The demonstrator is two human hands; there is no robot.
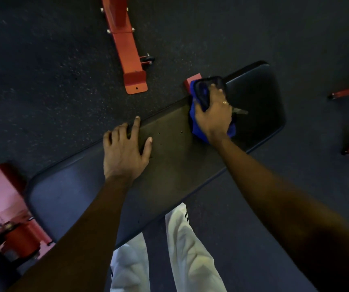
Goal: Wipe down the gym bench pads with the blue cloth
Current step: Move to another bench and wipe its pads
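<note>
Closest to me hung my white trouser legs, just beside the near edge of the long back pad. On that pad my left hand lay flat, fingers spread, tips at the far edge, bracing me. Further along, my right hand gripped the bunched blue cloth, fingers curled over it, pressing it down where the back pad met the seat pad. I judged I was mid-wipe at that junction; the next move called for sweeping the cloth across the seat pad with steady pressure. Beyond, a red frame rail lay on the dark floor.
</note>
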